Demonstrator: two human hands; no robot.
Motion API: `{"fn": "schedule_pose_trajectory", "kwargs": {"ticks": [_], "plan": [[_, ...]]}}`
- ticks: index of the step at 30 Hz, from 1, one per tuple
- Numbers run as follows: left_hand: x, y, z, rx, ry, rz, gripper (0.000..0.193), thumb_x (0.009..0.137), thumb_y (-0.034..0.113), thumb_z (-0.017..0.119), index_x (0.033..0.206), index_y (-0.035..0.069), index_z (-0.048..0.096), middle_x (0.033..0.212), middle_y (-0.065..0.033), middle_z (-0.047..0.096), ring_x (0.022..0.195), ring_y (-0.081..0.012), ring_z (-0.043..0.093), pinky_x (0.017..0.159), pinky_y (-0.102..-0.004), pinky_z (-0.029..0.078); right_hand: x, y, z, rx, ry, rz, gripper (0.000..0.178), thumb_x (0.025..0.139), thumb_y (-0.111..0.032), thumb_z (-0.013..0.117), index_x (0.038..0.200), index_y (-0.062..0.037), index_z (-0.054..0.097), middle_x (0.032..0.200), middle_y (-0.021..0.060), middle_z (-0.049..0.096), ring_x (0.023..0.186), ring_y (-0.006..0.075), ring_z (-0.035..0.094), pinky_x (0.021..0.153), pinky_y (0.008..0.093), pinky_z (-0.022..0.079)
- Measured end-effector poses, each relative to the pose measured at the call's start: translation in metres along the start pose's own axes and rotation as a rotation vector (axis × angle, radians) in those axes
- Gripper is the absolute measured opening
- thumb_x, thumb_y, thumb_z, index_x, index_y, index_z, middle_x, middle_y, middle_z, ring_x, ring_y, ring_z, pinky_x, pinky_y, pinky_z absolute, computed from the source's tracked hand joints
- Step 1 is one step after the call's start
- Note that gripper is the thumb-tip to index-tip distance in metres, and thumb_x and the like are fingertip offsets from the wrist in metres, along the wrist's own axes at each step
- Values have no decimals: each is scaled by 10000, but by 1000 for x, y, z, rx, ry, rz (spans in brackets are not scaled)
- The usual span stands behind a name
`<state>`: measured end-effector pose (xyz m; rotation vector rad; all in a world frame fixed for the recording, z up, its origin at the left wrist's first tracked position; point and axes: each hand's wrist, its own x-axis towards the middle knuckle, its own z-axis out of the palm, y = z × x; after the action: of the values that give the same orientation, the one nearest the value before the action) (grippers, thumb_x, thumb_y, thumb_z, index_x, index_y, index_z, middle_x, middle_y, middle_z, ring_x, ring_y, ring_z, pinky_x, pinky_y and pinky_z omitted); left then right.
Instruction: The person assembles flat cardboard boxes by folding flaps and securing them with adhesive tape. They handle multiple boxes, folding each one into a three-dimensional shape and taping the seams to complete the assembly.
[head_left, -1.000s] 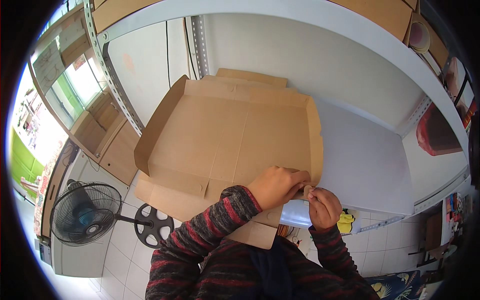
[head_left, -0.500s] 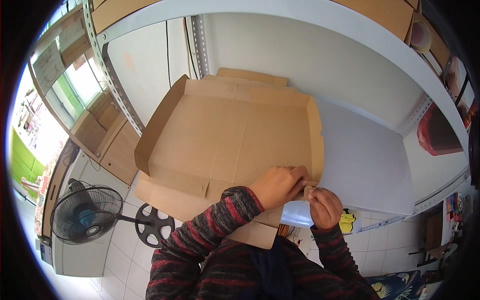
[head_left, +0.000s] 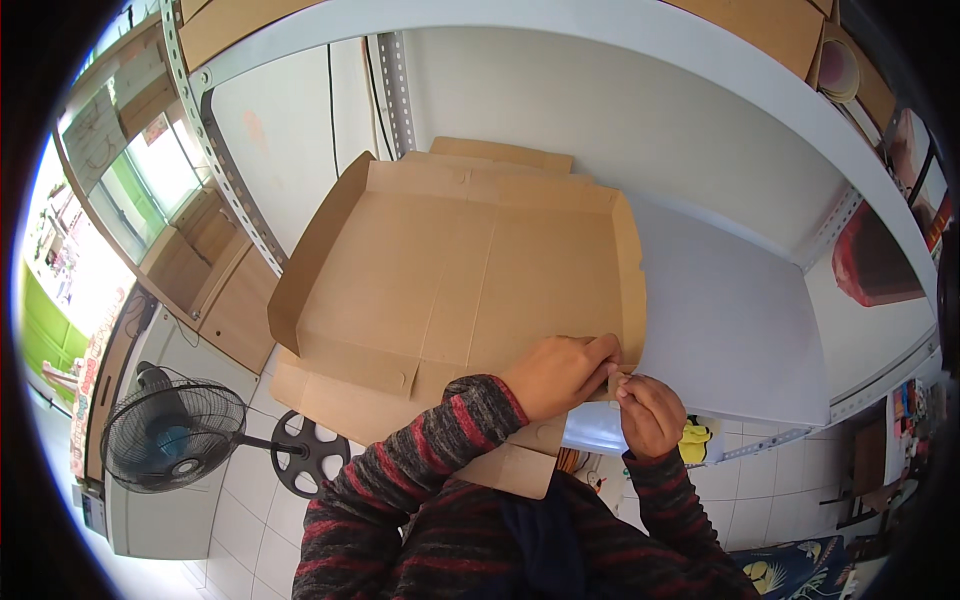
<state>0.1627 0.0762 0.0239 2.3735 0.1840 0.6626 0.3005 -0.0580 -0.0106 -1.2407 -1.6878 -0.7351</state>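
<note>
A brown cardboard box, shallow and partly folded, lies on a shelf with its left, right and far walls raised. At its near right corner my left hand pinches the cardboard, its forearm crossing over the near flaps. Just to the right, my right hand has its fingers closed on a small cardboard tab at the same corner. The fingertips of both hands almost meet, and they hide most of the corner fold. A loose near flap hangs over the shelf edge toward my body.
The grey shelf extends right of the box, under a white metal frame. A black fan stands on the tiled floor at the left. More cardboard lies behind the box. Something yellow and black shows below the shelf edge.
Both hands stay at the near right corner, with only a slight shift of the fingers. The box is nearly unmoved.
</note>
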Motion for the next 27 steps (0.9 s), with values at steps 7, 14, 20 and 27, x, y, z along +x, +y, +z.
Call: {"fn": "schedule_pose_trajectory", "kwargs": {"ticks": [7, 14, 20, 27], "plan": [[-1, -1, 5, -41, 45, 23, 93, 928, 114, 557, 970, 47, 507, 799, -156, 622, 768, -393, 611, 678, -463, 469, -1, 0, -2, -3, -14, -3, 147, 707, 85, 739, 795, 16, 644, 879, 106, 681, 787, 275, 687, 701, 363, 579], [-3, 3, -3, 105, -17, 126, 118, 902, 137, 601, 961, 66, 528, 775, -129, 642, 705, -365, 636, 632, -441, 495, -1, 2, -2, 2, -12, -19, 161, 684, 65, 754, 801, 6, 659, 895, 95, 679, 757, 263, 678, 663, 345, 567], [-7, 6, -7, 241, -15, 217, 143, 889, 177, 628, 989, 91, 573, 754, -132, 649, 684, -332, 652, 623, -427, 508, 13, -1, -9, -72, 9, 50, 172, 665, 37, 767, 790, -7, 657, 935, 106, 673, 841, 282, 642, 683, 396, 531], [-7, 12, -13, 254, -35, 193, 127, 887, 187, 627, 966, 90, 602, 718, -127, 650, 670, -324, 656, 631, -408, 520, 26, 7, -18, 36, -156, 297, 215, 612, -45, 793, 787, -62, 668, 990, 72, 659, 1031, 312, 575, 928, 463, 444]]}}
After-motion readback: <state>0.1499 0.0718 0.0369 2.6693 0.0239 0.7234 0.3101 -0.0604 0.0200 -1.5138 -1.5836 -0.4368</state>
